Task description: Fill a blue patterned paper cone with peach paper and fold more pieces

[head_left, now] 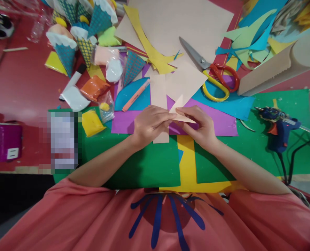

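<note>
Between my two hands is a small folded piece of pale pink paper [182, 116] with pointed ends. My left hand [151, 123] pinches its left side, fingers pressed together. On its right side, the thumb and fingers of my right hand [200, 125] close on the paper. Under my hands lie a pale pink strip [159, 92] and a purple sheet [220, 122]. Beyond them, large scissors [202, 62] with one red and one yellow handle rest on pale paper, blades pointing away to the left. A peach marker [136, 94] lies left of the strip.
Decorated cones [63, 52] and clay packets [93, 87] crowd the upper left. A blue glue gun [281, 130] with a cable sits at the right. A paper roll [272, 66] and colored scraps [249, 45] are at the upper right. Green sheets [144, 167] cover the near side.
</note>
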Demonstrator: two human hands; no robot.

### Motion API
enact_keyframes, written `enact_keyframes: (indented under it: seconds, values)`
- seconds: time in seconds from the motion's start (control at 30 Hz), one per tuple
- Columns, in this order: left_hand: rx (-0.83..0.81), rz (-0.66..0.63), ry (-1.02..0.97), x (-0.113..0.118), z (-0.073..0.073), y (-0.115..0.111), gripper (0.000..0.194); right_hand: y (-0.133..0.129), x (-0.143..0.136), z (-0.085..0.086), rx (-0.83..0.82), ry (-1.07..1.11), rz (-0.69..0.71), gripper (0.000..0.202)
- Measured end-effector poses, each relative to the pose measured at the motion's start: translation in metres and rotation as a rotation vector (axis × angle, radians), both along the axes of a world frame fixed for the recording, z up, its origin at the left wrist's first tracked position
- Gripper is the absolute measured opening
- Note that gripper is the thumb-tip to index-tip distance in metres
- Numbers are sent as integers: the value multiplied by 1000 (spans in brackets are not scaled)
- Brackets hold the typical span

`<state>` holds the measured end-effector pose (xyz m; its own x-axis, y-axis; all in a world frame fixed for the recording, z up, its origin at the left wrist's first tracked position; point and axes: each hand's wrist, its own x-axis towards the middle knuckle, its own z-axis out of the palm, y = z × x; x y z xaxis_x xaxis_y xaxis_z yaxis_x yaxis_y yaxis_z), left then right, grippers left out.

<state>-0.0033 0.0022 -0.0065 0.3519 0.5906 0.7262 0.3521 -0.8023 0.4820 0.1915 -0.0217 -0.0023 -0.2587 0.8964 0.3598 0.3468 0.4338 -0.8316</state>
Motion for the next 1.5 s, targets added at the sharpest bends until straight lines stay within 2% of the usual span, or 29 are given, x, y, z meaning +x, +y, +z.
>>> enact_keyframes:
  seconds: [0.17,0.37,0.57,1.0,1.1,1.3,1.5]
  values:
    - [11,-11,-9,0,1,1,15,2,2,-2,53,53,-29,26]
    - [1,15,-32,2,0,-1,10,2,1,-4,-34,145,19,15]
    - [-12,10,-45,2,-2,-1,7,1,0,-4,-34,193,-1,8]
    - [-47,-3,-53,3,-1,-3,12,1,-2,-3,48,158,-41,12]
    - [-75,1,-47,2,-1,-4,12,0,-2,-3,26,170,-60,13]
    - [-157,97,-61,1,-3,-5,5,2,0,-7,-51,237,-122,9]
    - [-217,90,-109,1,-2,-6,6,1,0,-9,-47,225,-147,9]
